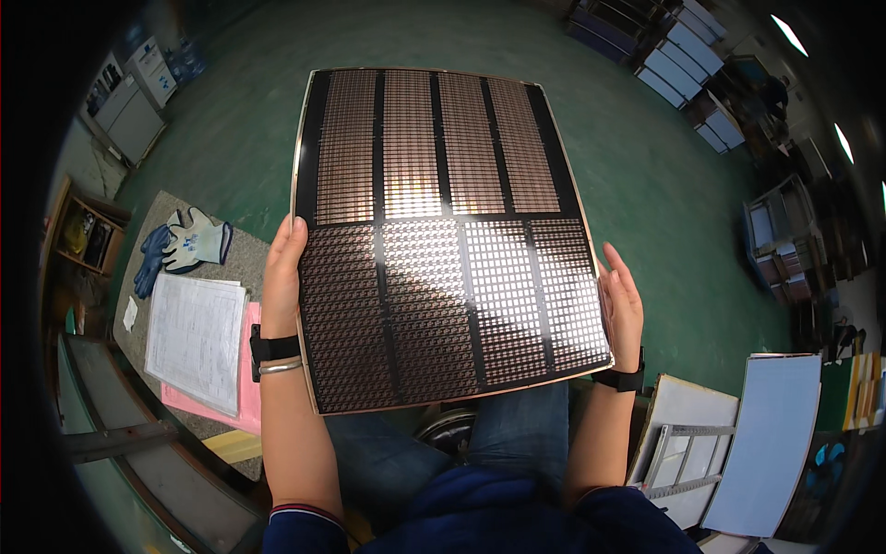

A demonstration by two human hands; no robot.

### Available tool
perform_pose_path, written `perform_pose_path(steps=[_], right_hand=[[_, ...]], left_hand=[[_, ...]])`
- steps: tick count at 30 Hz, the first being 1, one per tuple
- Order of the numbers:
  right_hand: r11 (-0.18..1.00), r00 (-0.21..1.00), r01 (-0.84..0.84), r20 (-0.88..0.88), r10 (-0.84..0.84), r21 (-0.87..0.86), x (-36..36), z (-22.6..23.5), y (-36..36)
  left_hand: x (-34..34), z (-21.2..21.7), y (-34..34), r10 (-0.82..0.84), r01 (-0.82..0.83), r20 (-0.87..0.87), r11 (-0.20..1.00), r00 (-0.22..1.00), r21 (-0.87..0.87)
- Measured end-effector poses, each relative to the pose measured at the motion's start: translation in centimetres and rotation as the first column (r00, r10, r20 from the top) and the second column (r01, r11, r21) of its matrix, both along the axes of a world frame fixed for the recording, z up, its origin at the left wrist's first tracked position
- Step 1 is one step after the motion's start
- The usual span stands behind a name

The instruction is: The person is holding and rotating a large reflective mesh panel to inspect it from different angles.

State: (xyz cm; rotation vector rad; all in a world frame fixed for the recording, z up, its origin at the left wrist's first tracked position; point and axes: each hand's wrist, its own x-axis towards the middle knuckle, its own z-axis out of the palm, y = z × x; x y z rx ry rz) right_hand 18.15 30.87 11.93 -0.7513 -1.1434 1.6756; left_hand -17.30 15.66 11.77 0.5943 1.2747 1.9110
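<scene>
A large circuit board panel [429, 277] is held up in front of me, tilted so that light glares off its lower right half. Dark bands divide its copper-coloured surface into two rows of finely patterned blocks. My left hand [281, 272] grips the left edge, thumb at the front rim and the other fingers hidden behind. At the right edge my right hand [624, 305] holds the panel between itself and the left hand, its visible fingers fairly straight and pointing up. Part of that hand is hidden by the board.
To my left, a table [166, 208] bears work gloves [198, 240], a paper sheet [196, 337] and a pink folder [249, 369]. White boards [771, 434] and a metal frame [683, 462] lean at the lower right. Stacked panels [678, 69] stand beyond the green floor [249, 120].
</scene>
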Motion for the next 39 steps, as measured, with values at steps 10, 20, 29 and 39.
perform_pose_path(steps=[10, 20, 29, 39], right_hand=[[1.000, 1.000, -0.020, 0.015, 0.020, -0.018, 0.3, 1.0, -0.5], [0.997, 0.986, -0.034, 0.162, 0.023, 0.065, 1.4, 2.1, 0.3], [0.998, 0.993, 0.012, 0.117, -0.019, 0.064, 2.1, 1.2, 0.3], [0.995, 0.991, 0.077, 0.101, -0.083, 0.070, 1.6, 1.7, 0.2]], left_hand=[[0.0, -0.1, -0.7, -0.031, 0.022, 0.089, 0.994, 0.996, 0.104], [1.7, 1.6, -1.2, -0.214, 0.203, 0.047, 0.964, 0.976, 0.169], [1.9, 1.8, -1.7, -0.306, 0.292, 0.028, 0.928, 0.951, 0.232], [1.8, 1.6, -2.1, -0.437, 0.407, 0.041, 0.866, 0.899, 0.290]])
